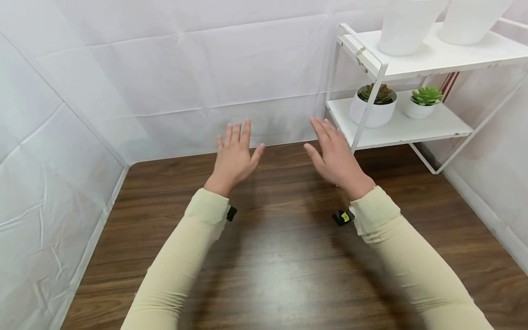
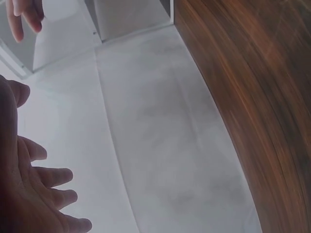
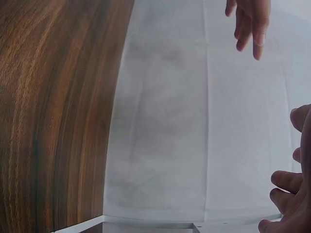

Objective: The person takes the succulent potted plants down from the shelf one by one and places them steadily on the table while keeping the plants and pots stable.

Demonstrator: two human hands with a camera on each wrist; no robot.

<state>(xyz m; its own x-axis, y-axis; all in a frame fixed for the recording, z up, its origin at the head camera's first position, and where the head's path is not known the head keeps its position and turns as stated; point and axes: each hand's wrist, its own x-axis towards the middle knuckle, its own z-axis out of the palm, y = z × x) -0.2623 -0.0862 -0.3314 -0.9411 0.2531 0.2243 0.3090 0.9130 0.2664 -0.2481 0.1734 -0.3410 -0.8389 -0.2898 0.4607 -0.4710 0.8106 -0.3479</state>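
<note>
I count five left fingers (image 1: 246, 132) and five right fingers (image 1: 314, 156), ten in all. I wear two pale sleeves (image 1: 206, 206) and two black wrist devices (image 1: 342, 217). I see three white walls (image 1: 231, 64) and one wooden surface (image 1: 280, 183). There is one white rack (image 1: 437, 69) with two shelves (image 1: 396, 131), plus two large white containers (image 1: 408, 27) and two plants (image 1: 426, 95) in two small white pots (image 1: 382, 114), one apiece.

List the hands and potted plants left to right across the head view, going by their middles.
Left hand, right hand, larger potted plant, smaller potted plant.
</note>
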